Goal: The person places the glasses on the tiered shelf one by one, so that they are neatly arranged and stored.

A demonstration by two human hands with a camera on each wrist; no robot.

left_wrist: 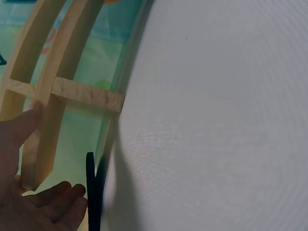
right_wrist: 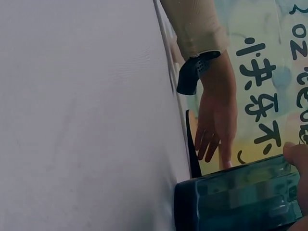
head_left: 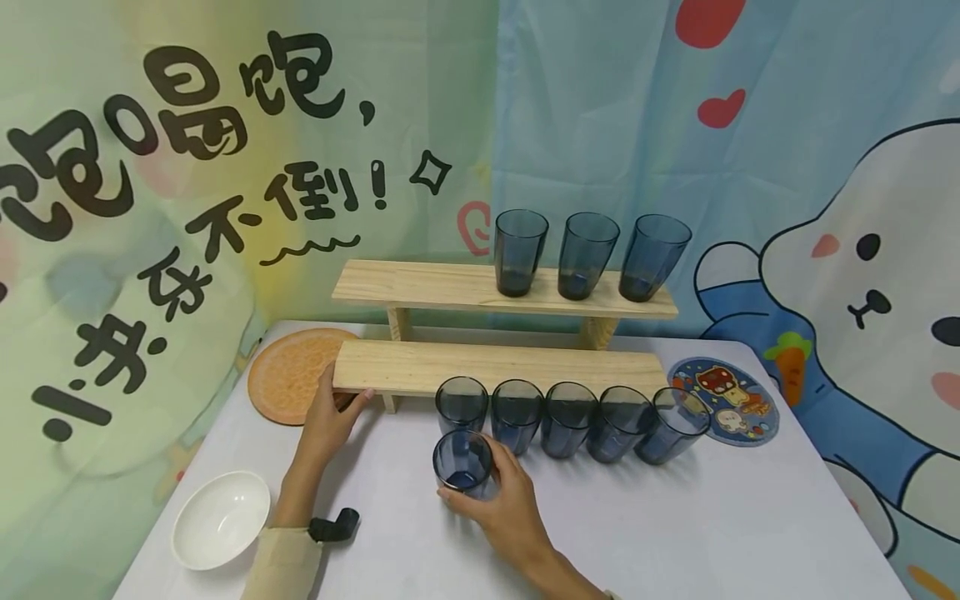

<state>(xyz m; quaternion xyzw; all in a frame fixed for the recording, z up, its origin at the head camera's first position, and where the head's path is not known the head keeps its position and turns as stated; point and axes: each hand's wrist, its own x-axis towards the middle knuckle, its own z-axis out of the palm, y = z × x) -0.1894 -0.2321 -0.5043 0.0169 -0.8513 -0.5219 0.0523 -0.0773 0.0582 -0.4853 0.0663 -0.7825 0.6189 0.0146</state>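
My right hand (head_left: 513, 512) grips a blue-tinted drinking glass (head_left: 459, 467), its thumb and fingers round the sides. The glass is upright, its base at or close to the tabletop. Several matching glasses (head_left: 570, 421) stand in a row behind it, before the lower step of a two-tier wooden shelf (head_left: 487, 367). Three more glasses (head_left: 588, 254) stand on the right half of the upper tier. At the left end of the lower board, my left hand (head_left: 330, 421) holds the shelf. The left wrist view shows that thumb on the board (left_wrist: 41, 139), the other fingers loosely bent.
A white bowl (head_left: 221, 521) is at the front left of the white table (head_left: 675, 533). A round tan mat (head_left: 288, 375) lies partly behind my left hand. To the right of the shelf lies a round blue patterned mat (head_left: 738, 404). A printed curtain (head_left: 420, 100) hangs behind.
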